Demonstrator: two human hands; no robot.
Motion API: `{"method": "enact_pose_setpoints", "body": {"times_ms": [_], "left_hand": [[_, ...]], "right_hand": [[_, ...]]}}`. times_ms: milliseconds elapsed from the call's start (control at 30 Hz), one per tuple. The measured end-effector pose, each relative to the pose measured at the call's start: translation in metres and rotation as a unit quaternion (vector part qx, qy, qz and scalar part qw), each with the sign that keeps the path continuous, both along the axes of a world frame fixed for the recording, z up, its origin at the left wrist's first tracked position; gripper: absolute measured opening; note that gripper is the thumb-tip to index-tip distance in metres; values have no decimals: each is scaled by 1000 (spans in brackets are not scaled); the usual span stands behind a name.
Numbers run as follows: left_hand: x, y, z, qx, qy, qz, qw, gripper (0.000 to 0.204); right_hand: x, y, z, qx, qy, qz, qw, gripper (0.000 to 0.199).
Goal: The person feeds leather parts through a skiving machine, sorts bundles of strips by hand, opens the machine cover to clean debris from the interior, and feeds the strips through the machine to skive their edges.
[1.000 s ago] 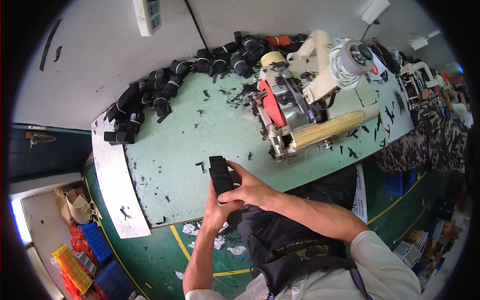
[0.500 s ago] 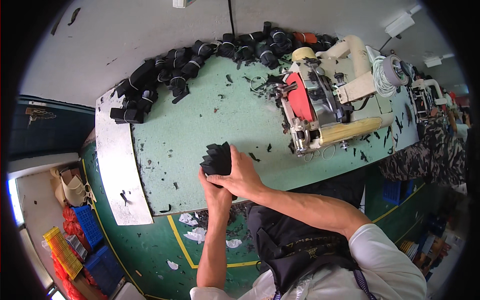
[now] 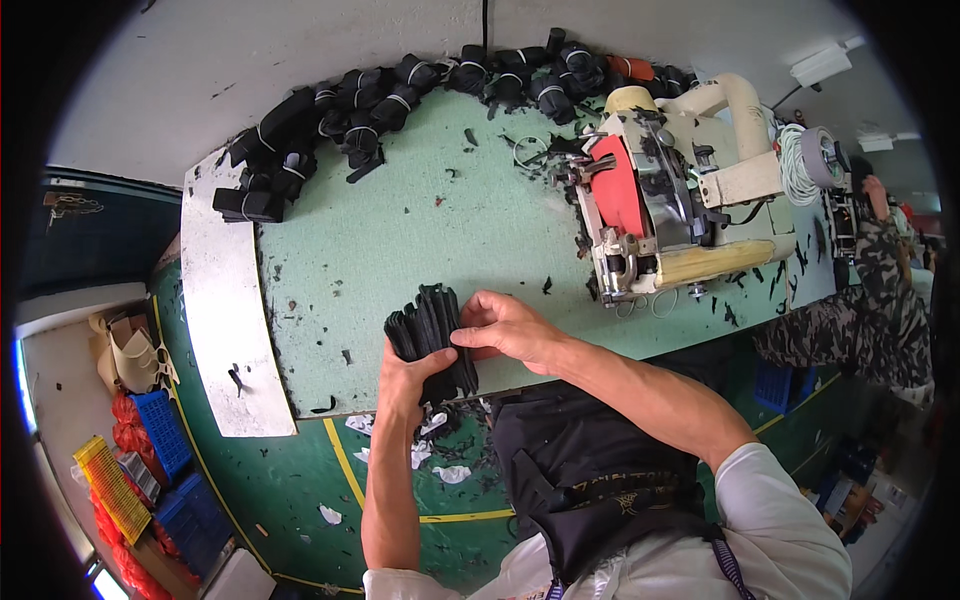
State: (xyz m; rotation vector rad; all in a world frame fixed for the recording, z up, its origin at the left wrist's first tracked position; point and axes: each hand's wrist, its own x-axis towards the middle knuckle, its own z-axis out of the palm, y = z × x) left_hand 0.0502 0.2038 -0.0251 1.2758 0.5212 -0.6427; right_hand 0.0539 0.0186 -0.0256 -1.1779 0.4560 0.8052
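Black fabric strip stack (image 3: pixel 425 330) is in your hands, just over the front edge of the green counter (image 3: pixel 400 255); can't tell if its lower end rests on anything. Your left hand (image 3: pixel 413 378) is clamped around the stack's left side and low front, thumb across the strips. Your right hand (image 3: pixel 503 328) has thumb and fingers at its right edge; can't tell if that grip pinches strips or only steadies them.

Status, my read: stack gathered but edges uneven, no tie visible on it, so call it unfinished. Finished-looking work: row of black bundles (image 3: pixel 360 90) along the wall side, many with pale ties around them. Total left to do: can't tell.

Containers are down on your left: blue basket (image 3: pixel 162 430), yellow basket (image 3: pixel 110 490) tilted, dark blue bin (image 3: pixel 196 530), red plastic bags (image 3: pixel 130 435) beside and below them. Contents not readable from here. Another blue crate (image 3: pixel 772 387) sits under the counter on your right; can't see inside. No strips visible in any of them.
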Motion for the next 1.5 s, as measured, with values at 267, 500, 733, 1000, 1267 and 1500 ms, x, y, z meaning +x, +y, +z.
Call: {"method": "enact_pose_setpoints", "body": {"times_ms": [267,500,733,1000,1267,1500], "left_hand": [[2,3,5,47,-1,-35,998,67],[-1,11,9,58,-51,-98,992,68],[-4,10,9,-53,-17,-41,998,61],[-3,9,12,-62,-18,-5,998,47],[26,76,-11,662,-300,-153,669,66],[50,86,-27,741,-232,-253,577,78]], "right_hand": [[-4,10,-15,-44,-41,-1,998,45],[-2,16,-7,-39,-39,23,998,60],[-9,24,-5,27,-55,-102,993,47],[-11,33,-8,26,-30,-183,982,41],[-18,37,-17,-212,-123,-163,956,47],[-18,16,-5,-162,-94,-152,970,47]]}}
